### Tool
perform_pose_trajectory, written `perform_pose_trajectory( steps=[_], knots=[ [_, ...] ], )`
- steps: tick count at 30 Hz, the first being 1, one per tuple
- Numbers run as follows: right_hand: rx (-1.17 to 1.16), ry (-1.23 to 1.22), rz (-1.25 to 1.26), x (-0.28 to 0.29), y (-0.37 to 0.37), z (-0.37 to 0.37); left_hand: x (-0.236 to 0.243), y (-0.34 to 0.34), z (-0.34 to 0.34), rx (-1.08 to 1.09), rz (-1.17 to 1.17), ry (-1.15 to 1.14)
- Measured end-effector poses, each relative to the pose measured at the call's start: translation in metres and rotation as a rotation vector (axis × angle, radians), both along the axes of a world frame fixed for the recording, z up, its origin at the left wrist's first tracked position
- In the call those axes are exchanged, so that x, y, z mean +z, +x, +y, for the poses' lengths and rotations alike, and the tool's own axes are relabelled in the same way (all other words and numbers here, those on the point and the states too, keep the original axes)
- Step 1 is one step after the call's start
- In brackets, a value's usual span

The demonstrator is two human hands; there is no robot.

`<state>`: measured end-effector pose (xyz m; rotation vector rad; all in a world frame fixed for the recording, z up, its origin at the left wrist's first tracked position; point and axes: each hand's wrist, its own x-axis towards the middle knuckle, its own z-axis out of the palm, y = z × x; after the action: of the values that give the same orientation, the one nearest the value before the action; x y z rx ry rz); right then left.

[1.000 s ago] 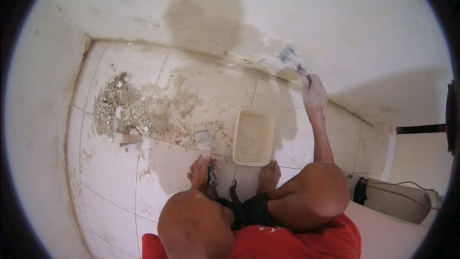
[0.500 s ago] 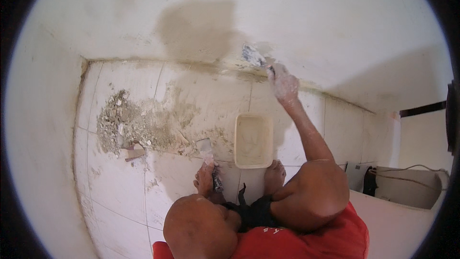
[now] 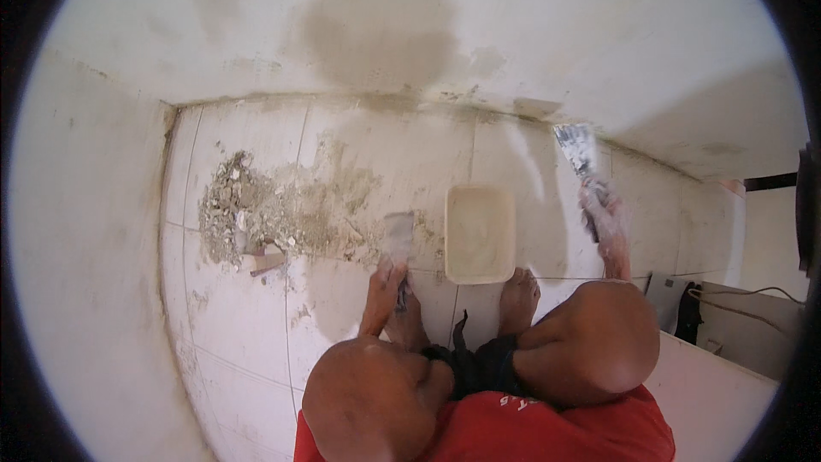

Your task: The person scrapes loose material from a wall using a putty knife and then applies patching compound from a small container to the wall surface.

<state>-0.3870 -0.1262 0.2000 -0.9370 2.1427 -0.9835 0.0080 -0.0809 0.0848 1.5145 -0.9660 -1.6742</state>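
My right hand (image 3: 605,212), dusted white, is closed round the dark handle of a putty knife (image 3: 576,147). Its wide blade, smeared with white paste, points up at the foot of the wall, over the floor's far edge. My left hand (image 3: 389,284) grips a second putty knife (image 3: 398,234) low in front of my left foot; a pale coating covers its blade. Between the two hands a cream rectangular tub (image 3: 450,235) rests on the tiles, with a pale film on its bottom.
Broken plaster rubble (image 3: 235,210) is heaped on the white tiled floor (image 3: 231,316) at left, beside a brownish block (image 3: 268,260). A white wall (image 3: 547,26) with damp-looking patches rises ahead. A pale open box with a cord (image 3: 735,308) stands at right. My bare feet flank the tub's near side.
My right hand and its putty knife have come off the wall, moving right and nearer to me. The left putty knife is raised slightly. The whole view has shifted a little.
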Motion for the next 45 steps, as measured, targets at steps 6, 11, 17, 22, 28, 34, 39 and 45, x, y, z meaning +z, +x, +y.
perform_pose_trajectory(
  steps=[6, 11, 17, 22, 28, 34, 39, 45],
  knots=[
    [0.219, -0.031, -0.991, -0.013, 0.051, 0.008, 0.076, -0.018, -0.067, -0.107, -0.023, -0.14],
    [0.532, -0.108, -1.259, -0.021, 0.048, 0.008, 0.116, -0.037, -0.082, -0.29, 0.045, -0.142],
    [0.671, -0.02, -0.571, 0.0, 0.049, -0.001, 0.139, -0.043, -0.089, -0.416, 0.081, -0.028],
    [0.797, -0.288, -0.086, -0.007, 0.057, -0.01, 0.142, -0.045, -0.09, -0.424, 0.057, -0.019],
    [0.751, -0.188, 0.341, -0.019, 0.047, -0.013, 0.141, -0.044, -0.083, -0.435, -0.059, -0.069],
    [0.655, -0.227, 0.114, -0.009, 0.056, -0.015, 0.141, -0.043, -0.079, -0.395, 0.03, -0.016],
    [0.817, -0.245, 0.175, -0.016, 0.052, -0.021, 0.142, -0.045, -0.083, -0.433, 0.055, 0.031],
    [0.696, -0.172, 0.059, -0.012, 0.054, -0.019, 0.13, -0.03, -0.082, -0.444, -0.056, -0.121]
  ],
)
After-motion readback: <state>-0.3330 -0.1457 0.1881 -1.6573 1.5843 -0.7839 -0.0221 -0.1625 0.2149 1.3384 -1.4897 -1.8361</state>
